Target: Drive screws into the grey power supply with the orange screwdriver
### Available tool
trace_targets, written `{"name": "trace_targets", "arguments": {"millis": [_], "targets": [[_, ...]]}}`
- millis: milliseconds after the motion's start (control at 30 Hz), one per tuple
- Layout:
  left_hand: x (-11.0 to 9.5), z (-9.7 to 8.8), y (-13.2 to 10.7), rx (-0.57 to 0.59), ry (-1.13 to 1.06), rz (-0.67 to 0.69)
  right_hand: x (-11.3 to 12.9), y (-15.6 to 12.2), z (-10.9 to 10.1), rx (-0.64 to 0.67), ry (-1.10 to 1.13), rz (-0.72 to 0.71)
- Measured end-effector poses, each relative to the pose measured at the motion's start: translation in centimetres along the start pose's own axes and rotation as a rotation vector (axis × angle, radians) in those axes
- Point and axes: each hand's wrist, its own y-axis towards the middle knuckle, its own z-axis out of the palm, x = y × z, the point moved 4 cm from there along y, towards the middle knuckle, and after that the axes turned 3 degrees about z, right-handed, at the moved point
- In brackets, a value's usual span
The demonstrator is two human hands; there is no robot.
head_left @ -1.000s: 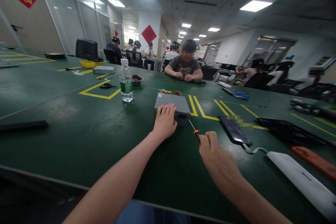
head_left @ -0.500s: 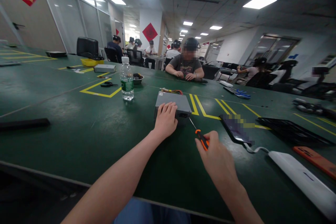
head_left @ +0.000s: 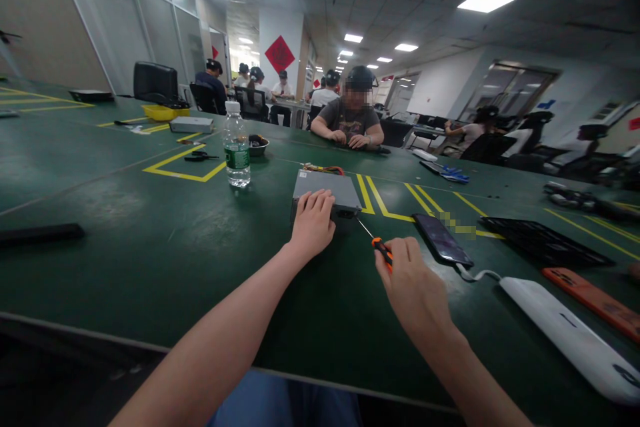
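Note:
A grey metal box (head_left: 333, 188) with coloured wires at its back lies on the green table (head_left: 150, 240) in front of me. My left hand (head_left: 312, 223) rests on the box's near edge, fingers curled over the top. My right hand (head_left: 413, 287) is closed round an orange-and-black screwdriver (head_left: 383, 250). The thin shaft of that tool points at the box's near right corner and its tip is at the box's face.
A phone (head_left: 442, 239) lies right of the box, cabled to a long white bar (head_left: 565, 337). A water bottle (head_left: 237, 147) stands at the left, with a small bowl (head_left: 258, 144) behind it. A black tray (head_left: 540, 241) and an orange strip (head_left: 590, 297) lie at the right. A person (head_left: 353, 121) sits across the table.
The view shifted slightly left. My right hand has twisted and slid a little, showing more of the screwdriver's orange handle. My left hand stays on the box.

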Motion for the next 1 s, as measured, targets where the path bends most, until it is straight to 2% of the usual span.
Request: {"name": "trace_targets", "arguments": {"millis": [67,167,267,333,467,633,733,867,1000], "targets": [[0.0,0.0,0.0,-0.008,0.004,0.009,0.8,-0.3,0.2,0.032,-0.025,-0.033],[0.0,0.0,0.0,-0.019,0.013,0.009,2.2,-1.0,0.0,0.041,-0.105,-0.186],[0.0,0.0,0.0,-0.019,0.012,0.009,2.6,-1.7,-0.6,-0.005,-0.184,-0.322],[0.0,0.0,0.0,-0.015,0.008,0.009,2.2,-1.9,-1.0,-0.06,-0.208,-0.356],[0.0,0.0,0.0,-0.017,0.004,0.006,1.1,-1.7,-0.8,-0.123,-0.202,-0.301],[0.0,0.1,0.0,-0.019,0.007,0.012,1.2,-1.4,0.6,-0.029,-0.125,-0.191],[0.1,0.0,0.0,-0.021,0.009,0.019,1.6,-1.4,0.7,0.012,-0.158,-0.2],[0.1,0.1,0.0,-0.025,0.011,0.019,1.4,-1.5,0.0,-0.02,-0.226,-0.243],[0.1,0.1,0.0,-0.026,0.012,0.021,0.7,-1.4,-0.1,-0.039,-0.207,-0.227]]}}
